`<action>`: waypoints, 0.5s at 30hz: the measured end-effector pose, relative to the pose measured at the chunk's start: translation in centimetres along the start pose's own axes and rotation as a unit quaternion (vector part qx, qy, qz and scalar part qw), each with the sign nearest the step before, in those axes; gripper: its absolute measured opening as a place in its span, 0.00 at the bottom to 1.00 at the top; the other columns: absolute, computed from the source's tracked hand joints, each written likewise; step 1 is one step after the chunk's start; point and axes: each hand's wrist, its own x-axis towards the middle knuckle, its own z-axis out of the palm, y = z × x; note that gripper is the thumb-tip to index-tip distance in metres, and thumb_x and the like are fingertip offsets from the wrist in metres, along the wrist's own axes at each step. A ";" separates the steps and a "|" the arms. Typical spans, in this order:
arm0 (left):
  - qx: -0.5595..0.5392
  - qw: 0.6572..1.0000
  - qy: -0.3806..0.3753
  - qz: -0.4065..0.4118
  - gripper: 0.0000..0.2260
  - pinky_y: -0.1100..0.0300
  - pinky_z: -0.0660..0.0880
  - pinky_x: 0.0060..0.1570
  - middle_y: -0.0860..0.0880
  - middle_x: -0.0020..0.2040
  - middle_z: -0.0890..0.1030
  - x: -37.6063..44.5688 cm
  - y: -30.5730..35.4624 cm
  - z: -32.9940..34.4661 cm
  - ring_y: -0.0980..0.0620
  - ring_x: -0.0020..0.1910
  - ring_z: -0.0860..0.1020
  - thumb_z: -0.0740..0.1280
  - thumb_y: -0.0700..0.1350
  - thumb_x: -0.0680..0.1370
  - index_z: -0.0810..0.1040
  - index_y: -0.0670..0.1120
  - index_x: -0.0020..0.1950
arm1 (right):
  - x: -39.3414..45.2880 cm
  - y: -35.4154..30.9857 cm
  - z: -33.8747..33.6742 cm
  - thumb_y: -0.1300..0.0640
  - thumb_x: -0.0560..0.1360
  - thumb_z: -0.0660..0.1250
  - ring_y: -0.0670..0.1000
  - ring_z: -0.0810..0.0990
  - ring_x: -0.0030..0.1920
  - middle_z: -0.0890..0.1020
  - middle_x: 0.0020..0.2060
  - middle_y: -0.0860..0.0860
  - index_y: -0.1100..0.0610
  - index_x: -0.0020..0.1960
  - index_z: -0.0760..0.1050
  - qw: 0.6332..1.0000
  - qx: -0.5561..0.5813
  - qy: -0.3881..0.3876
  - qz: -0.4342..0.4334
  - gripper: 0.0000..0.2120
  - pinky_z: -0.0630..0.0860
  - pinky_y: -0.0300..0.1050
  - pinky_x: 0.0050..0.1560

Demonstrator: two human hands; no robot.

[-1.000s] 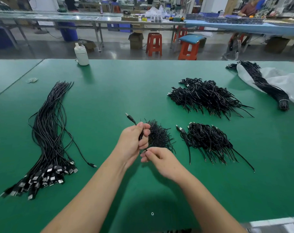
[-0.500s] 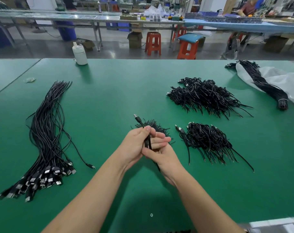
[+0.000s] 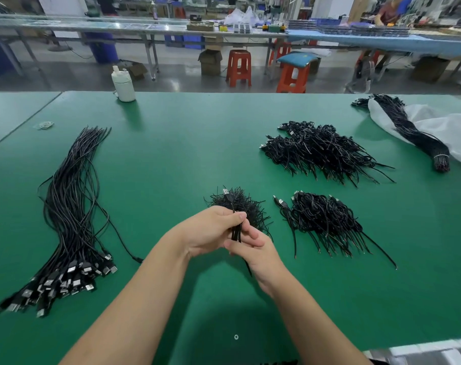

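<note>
My left hand (image 3: pixel 210 230) grips a folded black cable (image 3: pixel 236 231) between thumb and fingers, above the green table (image 3: pixel 171 154). The cable's plug (image 3: pixel 227 194) sticks up past my fingers. My right hand (image 3: pixel 255 248) lies under the left one and holds the lower end of the same cable; a tail of it hangs below my wrist. Just behind my hands sits a small heap of black twist ties (image 3: pixel 239 206).
A long bundle of loose USB cables (image 3: pixel 71 214) lies at the left. Two heaps of coiled cables (image 3: pixel 324 219) (image 3: pixel 321 151) lie at the right. A tied cable bundle (image 3: pixel 413 133) rests on a white bag (image 3: pixel 456 133) far right. A white bottle (image 3: pixel 124 85) stands at the far edge.
My hands have closed together over the cable. The plug end has swung from leaning left to pointing up, and the right hand has slid under the left.
</note>
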 end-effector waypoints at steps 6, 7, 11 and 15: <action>0.114 0.993 0.031 0.019 0.19 0.40 0.74 0.56 0.34 0.48 0.83 -0.4 -0.1 -0.3 0.37 0.51 0.78 0.59 0.43 0.84 0.83 0.44 0.38 | 0.3 0.3 -0.5 0.67 0.67 0.75 0.49 0.77 0.43 0.80 0.41 0.53 0.64 0.52 0.74 0.999 0.007 0.032 0.010 0.16 0.75 0.40 0.43; 0.144 0.988 0.058 0.027 0.18 0.39 0.72 0.61 0.34 0.49 0.83 -0.3 -0.4 -0.4 0.40 0.48 0.78 0.59 0.43 0.84 0.82 0.43 0.39 | 0.3 0.4 -0.7 0.68 0.69 0.74 0.48 0.78 0.44 0.81 0.42 0.51 0.61 0.51 0.73 0.999 0.015 0.048 0.007 0.14 0.75 0.39 0.42; 0.288 0.941 0.171 0.052 0.16 0.45 0.73 0.60 0.37 0.48 0.83 0.3 -1.2 0.3 0.38 0.50 0.80 0.58 0.44 0.84 0.80 0.44 0.40 | 0.3 -0.1 -0.9 0.65 0.75 0.71 0.42 0.76 0.39 0.80 0.40 0.47 0.60 0.49 0.72 0.990 -0.121 0.072 -0.029 0.08 0.74 0.35 0.42; 0.507 0.817 0.271 0.058 0.15 0.50 0.71 0.58 0.41 0.51 0.75 0.7 -2.0 0.9 0.40 0.56 0.74 0.55 0.48 0.84 0.77 0.41 0.52 | 0.0 -0.3 -0.8 0.53 0.81 0.63 0.49 0.78 0.46 0.80 0.45 0.46 0.53 0.50 0.68 0.917 -0.383 0.082 -0.070 0.05 0.74 0.47 0.48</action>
